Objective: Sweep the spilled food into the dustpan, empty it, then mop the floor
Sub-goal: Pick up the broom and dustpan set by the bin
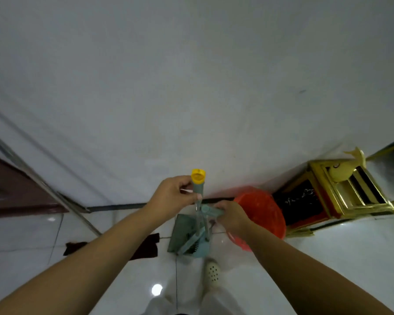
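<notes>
Dustpan (187, 237) upright, handle vertical, seemingly in both hands (171, 196)

Dustpan (187, 237) on the floor (328, 258) before our foot (213, 272), against the wall (191, 87), bucket (263, 212) just to its right, cabinet (332, 192) right of the bucket, cloth (146, 245) on the floor to the dustpan's left, door frame (43, 178) further left.

Glossy white tiled floor (328, 258) carries a green plastic dustpan (187, 239), red plastic bucket (264, 212), dark brown cloth (146, 246) and gold-framed stand (341, 194)
</notes>
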Available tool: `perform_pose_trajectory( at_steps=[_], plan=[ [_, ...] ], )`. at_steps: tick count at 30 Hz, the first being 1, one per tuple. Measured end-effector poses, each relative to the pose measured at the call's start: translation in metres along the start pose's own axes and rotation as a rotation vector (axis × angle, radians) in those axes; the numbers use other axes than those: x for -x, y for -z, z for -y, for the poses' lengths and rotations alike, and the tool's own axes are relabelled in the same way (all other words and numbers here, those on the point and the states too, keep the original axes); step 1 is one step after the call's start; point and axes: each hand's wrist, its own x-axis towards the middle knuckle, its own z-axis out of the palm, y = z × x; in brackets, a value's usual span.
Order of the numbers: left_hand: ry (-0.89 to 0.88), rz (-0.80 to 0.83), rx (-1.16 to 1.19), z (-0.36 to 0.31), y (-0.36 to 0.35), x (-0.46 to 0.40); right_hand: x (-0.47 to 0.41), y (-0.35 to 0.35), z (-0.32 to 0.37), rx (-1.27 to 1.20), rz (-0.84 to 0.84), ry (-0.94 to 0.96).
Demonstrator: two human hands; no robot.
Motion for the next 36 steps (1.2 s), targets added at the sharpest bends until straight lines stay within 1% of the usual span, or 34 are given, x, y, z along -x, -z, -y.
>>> perform_pose_trajectory(
  at_steps=[4, 6, 12, 17, 21, 23, 27, 29, 32, 34, 36],
  plan=[
    [0.083, -0.237, 0.051, 0.002, -0.014, -0.014, -0.032, 0.017, 0.004, 0.034, 0.017, 0.072],
    [0.09, -0.321, 0.059, 0.004, -0.022, -0.024, -0.048, 0.027, 0.003, 0.08, 0.027, 0.137],
    [0.12, -0.414, -0.008, 0.006, -0.039, -0.056, -0.085, 0.051, -0.007, 0.203, 0.027, 0.238],
    [0.144, -0.411, -0.001, 0.003, -0.046, -0.076, -0.102, 0.064, -0.012, 0.2, 0.028, 0.272],
    [0.13, -0.39, -0.046, 0.004, -0.055, -0.082, -0.108, 0.069, -0.018, 0.27, 0.029, 0.296],
    [0.122, -0.369, -0.063, 0.003, -0.06, -0.084, -0.108, 0.072, -0.021, 0.31, 0.001, 0.299],
    [0.077, -0.398, -0.113, 0.001, -0.07, -0.088, -0.104, 0.077, -0.026, 0.338, -0.032, 0.304],
    [0.069, -0.386, -0.111, -0.001, -0.075, -0.088, -0.098, 0.079, -0.027, 0.343, -0.051, 0.319],
    [0.044, -0.367, -0.077, -0.004, -0.079, -0.086, -0.087, 0.079, -0.026, 0.278, -0.1, 0.336],
    [0.01, -0.358, -0.06, -0.008, -0.077, -0.082, -0.077, 0.076, -0.024, 0.227, -0.09, 0.344],
    [-0.031, -0.336, -0.065, -0.011, -0.074, -0.078, -0.066, 0.073, -0.02, 0.161, -0.089, 0.31]
  ],
)
